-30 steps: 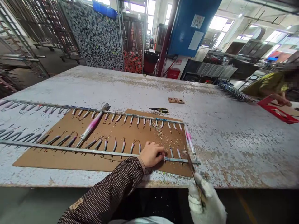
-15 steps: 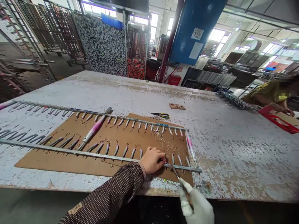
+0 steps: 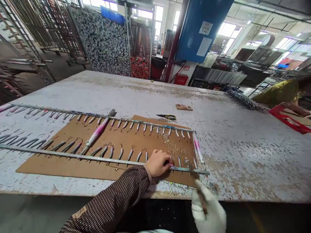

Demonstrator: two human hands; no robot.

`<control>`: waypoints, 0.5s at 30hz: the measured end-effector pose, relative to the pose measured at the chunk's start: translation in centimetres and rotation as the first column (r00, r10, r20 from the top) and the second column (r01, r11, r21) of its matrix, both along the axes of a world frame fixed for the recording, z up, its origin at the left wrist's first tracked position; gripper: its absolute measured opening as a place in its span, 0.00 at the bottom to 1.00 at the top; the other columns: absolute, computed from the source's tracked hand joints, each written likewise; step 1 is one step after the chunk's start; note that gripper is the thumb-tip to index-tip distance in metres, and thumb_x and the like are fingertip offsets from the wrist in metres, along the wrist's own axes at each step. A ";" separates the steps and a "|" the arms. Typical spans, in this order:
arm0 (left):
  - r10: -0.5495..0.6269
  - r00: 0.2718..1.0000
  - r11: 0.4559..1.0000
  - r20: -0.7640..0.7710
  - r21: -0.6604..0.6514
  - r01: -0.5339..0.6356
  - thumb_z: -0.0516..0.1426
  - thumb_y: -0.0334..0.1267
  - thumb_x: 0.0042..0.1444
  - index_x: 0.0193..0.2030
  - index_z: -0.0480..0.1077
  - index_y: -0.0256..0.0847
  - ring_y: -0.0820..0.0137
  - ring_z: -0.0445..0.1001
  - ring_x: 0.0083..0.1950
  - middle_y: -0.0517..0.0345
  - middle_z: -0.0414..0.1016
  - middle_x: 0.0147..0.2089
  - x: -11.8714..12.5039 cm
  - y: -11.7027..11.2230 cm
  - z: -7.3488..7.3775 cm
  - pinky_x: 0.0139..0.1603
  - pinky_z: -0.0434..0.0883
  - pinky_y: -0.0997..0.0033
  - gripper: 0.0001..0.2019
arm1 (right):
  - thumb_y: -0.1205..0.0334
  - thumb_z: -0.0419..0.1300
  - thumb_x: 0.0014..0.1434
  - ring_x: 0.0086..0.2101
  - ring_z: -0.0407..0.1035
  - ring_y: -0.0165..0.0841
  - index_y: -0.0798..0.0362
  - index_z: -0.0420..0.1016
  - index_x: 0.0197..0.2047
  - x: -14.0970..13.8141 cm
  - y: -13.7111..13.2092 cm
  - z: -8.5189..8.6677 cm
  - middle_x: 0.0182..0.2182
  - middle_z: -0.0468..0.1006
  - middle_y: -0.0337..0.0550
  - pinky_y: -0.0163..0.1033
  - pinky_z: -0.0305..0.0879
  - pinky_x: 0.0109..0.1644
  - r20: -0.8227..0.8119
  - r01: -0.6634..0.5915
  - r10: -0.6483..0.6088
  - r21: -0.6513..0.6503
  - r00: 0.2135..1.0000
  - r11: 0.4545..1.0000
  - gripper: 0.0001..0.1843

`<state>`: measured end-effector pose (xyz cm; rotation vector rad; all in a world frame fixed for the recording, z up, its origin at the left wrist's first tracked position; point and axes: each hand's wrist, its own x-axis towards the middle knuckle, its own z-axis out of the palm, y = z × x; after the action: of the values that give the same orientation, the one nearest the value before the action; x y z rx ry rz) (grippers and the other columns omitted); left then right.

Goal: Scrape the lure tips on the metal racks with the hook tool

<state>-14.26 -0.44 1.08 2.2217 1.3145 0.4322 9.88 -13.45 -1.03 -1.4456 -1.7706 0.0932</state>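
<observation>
A long metal rack lies on brown cardboard (image 3: 73,168), its front rail (image 3: 107,159) and back rail (image 3: 143,123) lined with several small grey and pinkish curved pieces on hooks. My left hand (image 3: 159,163), bare below a checked sleeve, is closed with curled fingers on the front rail near its right end; a bit of pink shows at the fingertips. In a white glove, my right hand (image 3: 210,208) grips a slim, worn hand tool (image 3: 201,197) in front of the table edge. Motion blurs the tool's tip, which points up toward the rail's right end.
Black-and-yellow snips (image 3: 166,117) and a small printed wooden block (image 3: 184,107) lie behind the rack. Crumbs cover parts of the table (image 3: 230,145). At right, another person's arm (image 3: 296,109) is beside a red tray (image 3: 289,121), near a pile of dark racks (image 3: 243,99).
My right hand and its tool have shifted a little to the right, the tip now blurred farther along the rail. My left hand keeps its place on the rail. The view has moved slightly.
</observation>
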 end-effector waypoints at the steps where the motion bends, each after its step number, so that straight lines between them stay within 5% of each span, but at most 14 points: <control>1: -0.004 1.000 1.000 0.001 -0.006 0.004 0.62 0.37 0.64 0.42 0.78 0.46 0.61 0.75 0.52 0.59 0.83 0.46 0.0 0.0 0.0 0.57 0.60 0.58 0.02 | 0.56 0.61 0.69 0.35 0.83 0.38 0.51 0.83 0.59 0.0 0.1 0.1 0.40 0.88 0.45 0.37 0.80 0.41 0.049 -0.042 0.042 -0.009 0.998 0.999 0.19; 7: -0.011 1.000 1.000 0.022 0.012 0.011 0.62 0.39 0.65 0.42 0.79 0.46 0.62 0.75 0.52 0.59 0.83 0.45 0.0 0.0 -0.1 0.57 0.61 0.59 0.03 | 0.58 0.62 0.70 0.35 0.83 0.37 0.55 0.78 0.63 -0.2 0.3 0.8 0.44 0.87 0.50 0.36 0.79 0.39 0.047 0.050 -0.055 0.105 0.997 0.993 0.21; 11: -0.015 1.000 1.000 0.012 0.002 0.015 0.63 0.38 0.66 0.42 0.79 0.47 0.61 0.75 0.52 0.59 0.83 0.45 0.0 0.0 -0.2 0.57 0.60 0.59 0.02 | 0.56 0.58 0.72 0.28 0.80 0.33 0.50 0.80 0.61 -0.6 0.4 0.4 0.36 0.87 0.43 0.34 0.77 0.33 0.138 -0.084 0.081 0.020 0.987 0.996 0.19; 15: -0.040 0.999 0.999 0.022 0.005 0.040 0.64 0.38 0.66 0.43 0.79 0.47 0.62 0.75 0.53 0.61 0.84 0.46 -0.1 0.1 -0.3 0.57 0.59 0.58 0.02 | 0.57 0.63 0.70 0.38 0.84 0.37 0.51 0.80 0.61 -0.3 0.1 0.8 0.43 0.88 0.46 0.36 0.80 0.44 0.053 0.006 -0.010 0.072 0.999 0.997 0.19</control>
<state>-14.40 -0.38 0.83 2.2370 1.2567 0.4443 9.57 -13.33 -0.20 -1.4152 -1.7924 -0.0132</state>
